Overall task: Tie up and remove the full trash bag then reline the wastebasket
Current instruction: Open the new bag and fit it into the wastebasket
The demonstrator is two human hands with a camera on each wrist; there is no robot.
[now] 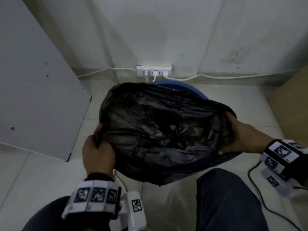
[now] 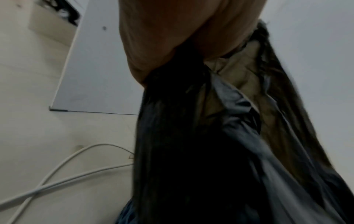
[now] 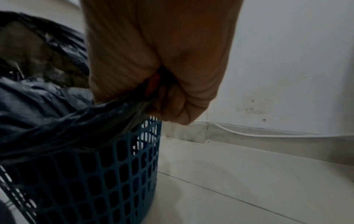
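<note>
You had both hands on the black trash bag (image 1: 160,130), one at each side of its mouth. Your left hand (image 1: 98,154) was closed around a gathered fold of the bag's near-left rim, fingers curled tight over the plastic; from the left wrist view the bunched film hung down from your grip in a long dark drape (image 2: 191,136). Your right hand (image 1: 241,135) clamped the right side of the rim, thumb on top and fingers tucked under the edge. In the right wrist view that fist (image 3: 172,84) pinched a wad of plastic with a bit of red showing inside it, though what the red was could not be told.

The bag sat in the blue plastic lattice wastebasket (image 3: 107,174), its mouth pulled wide and loose so that only an arc of the blue rim (image 1: 183,87) showed at the far side. Crumpled dark plastic filled the inside.

The basket stood on the pale tiled floor (image 1: 41,167) near the wall, just in front of a white three-socket outlet strip (image 1: 154,70) with white cables (image 1: 208,77) running along the skirting. A grey panel (image 1: 33,80) leaned at the left. Your knees, in dark jeans (image 1: 225,200), framed the bottom of the head view.
</note>
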